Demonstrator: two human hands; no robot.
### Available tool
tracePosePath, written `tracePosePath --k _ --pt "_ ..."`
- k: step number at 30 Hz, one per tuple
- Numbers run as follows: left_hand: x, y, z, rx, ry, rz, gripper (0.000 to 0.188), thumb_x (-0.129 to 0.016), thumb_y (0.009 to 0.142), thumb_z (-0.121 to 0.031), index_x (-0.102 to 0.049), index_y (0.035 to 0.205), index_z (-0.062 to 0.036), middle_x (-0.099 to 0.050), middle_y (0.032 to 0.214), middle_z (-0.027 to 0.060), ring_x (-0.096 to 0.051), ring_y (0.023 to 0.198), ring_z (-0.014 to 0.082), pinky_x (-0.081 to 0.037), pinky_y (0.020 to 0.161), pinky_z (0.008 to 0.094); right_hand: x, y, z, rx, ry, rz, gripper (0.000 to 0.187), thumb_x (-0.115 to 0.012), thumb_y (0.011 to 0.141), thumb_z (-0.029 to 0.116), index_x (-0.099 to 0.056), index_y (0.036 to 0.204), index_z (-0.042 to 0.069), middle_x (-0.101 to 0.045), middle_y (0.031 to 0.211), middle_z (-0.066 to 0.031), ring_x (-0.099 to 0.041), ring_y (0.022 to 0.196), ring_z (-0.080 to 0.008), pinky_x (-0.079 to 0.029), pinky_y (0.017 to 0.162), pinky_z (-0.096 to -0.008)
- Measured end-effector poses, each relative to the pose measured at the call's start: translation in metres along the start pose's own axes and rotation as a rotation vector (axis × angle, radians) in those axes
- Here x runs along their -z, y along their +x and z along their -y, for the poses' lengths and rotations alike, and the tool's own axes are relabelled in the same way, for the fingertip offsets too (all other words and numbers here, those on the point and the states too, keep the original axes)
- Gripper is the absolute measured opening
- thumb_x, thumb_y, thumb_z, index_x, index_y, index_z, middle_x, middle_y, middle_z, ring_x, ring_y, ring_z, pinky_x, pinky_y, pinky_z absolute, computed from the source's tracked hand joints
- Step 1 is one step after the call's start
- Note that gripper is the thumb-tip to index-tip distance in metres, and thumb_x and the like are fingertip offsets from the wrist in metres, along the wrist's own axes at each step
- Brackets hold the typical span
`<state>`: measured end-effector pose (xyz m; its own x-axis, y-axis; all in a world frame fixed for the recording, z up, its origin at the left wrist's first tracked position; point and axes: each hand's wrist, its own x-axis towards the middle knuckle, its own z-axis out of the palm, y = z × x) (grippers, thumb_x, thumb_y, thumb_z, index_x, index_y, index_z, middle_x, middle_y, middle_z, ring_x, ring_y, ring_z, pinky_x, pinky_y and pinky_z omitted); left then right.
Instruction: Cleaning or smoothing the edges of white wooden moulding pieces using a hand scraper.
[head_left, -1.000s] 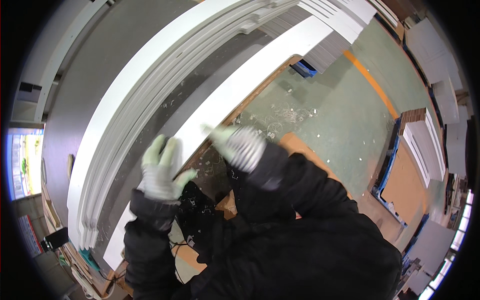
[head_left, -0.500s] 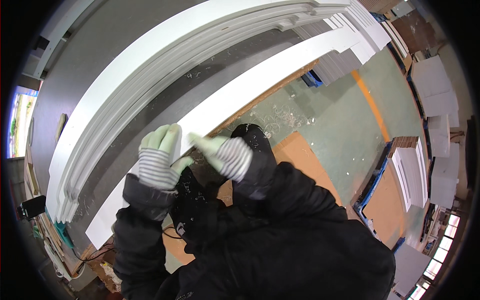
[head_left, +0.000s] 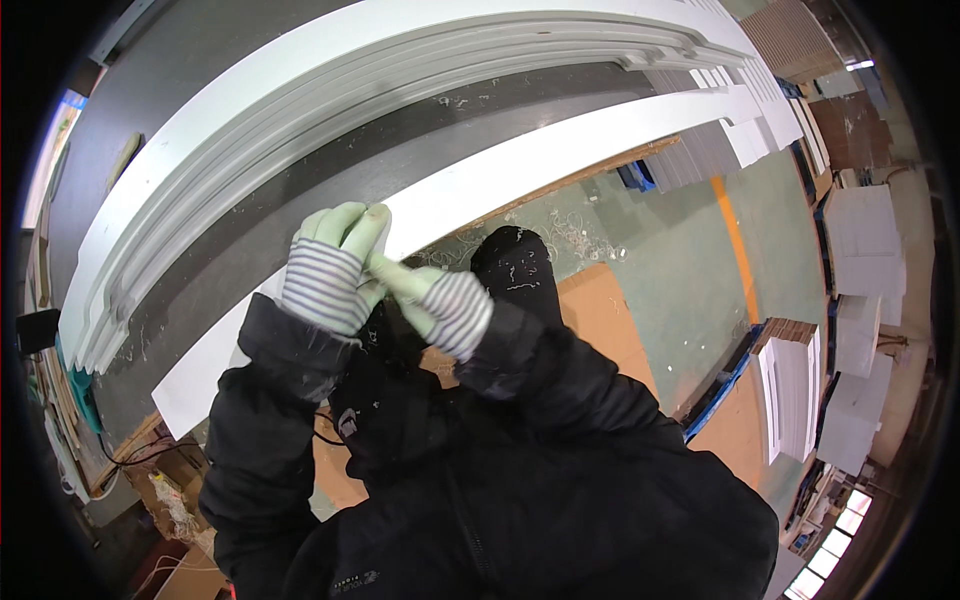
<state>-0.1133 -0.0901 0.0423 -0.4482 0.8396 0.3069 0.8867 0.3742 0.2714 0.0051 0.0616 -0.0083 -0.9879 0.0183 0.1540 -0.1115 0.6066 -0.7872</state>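
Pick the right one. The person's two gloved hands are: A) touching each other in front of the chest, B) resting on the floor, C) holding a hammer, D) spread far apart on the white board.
A: the left hand and right hand, both in pale green gloves, meet fingers to fingers just below the long white board.

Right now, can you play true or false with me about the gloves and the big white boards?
1. Both hands wear pale green gloves with striped cuffs. True.
2. The left hand and right hand are far apart. False: they touch, the right pulling at the left glove's fingers.
3. A long white board lies on the dark table. True.
4. The sleeves are red. False: they are black.
5. The floor is greenish. True.
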Motion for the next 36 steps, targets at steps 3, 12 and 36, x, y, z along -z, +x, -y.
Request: tracePosePath --k 3,12,36 --pt "0.048 -0.025 -0.003 0.087 0.057 0.074 0.084 -0.086 0.052 -0.027 -0.054 0.127 -0.0035 -0.055 0.123 0.0172 -0.052 0.110 0.0398 -0.041 0.097 0.0480 0.055 -0.015 -0.042 -0.083 -0.071 -0.302 0.045 -0.052 0.093 -0.004 -0.055 0.136 0.010 -0.063 0.083 -0.0007 -0.055 0.071 -0.0077 -0.049 0.064 -0.0251" --pt "0.013 -0.010 0.003 0.094 0.022 0.011 0.075 -0.083 0.057 -0.015 -0.055 0.124 -0.0005 -0.057 0.110 0.0173 -0.054 0.103 0.0366 -0.045 0.091 0.0451 -0.012 0.000 -0.005 -0.112 0.151 -0.119 0.031 -0.047 0.101 0.017 -0.057 0.127 0.003 -0.068 0.093 -0.0171 -0.063 0.076 -0.0182 -0.049 0.068 -0.0299" --pt "0.096 -0.146 0.064 0.389 0.253 0.200 0.109 -0.089 0.043 -0.031 -0.044 0.139 -0.0055 -0.047 0.136 0.0209 -0.044 0.123 0.0426 -0.038 0.105 0.0506 0.077 -0.002 -0.043 -0.317 0.286 -0.503 0.053 -0.048 0.092 -0.004 -0.043 0.144 0.007 -0.066 0.117 -0.0150 -0.062 0.093 -0.0119 -0.048 0.083 -0.0237"
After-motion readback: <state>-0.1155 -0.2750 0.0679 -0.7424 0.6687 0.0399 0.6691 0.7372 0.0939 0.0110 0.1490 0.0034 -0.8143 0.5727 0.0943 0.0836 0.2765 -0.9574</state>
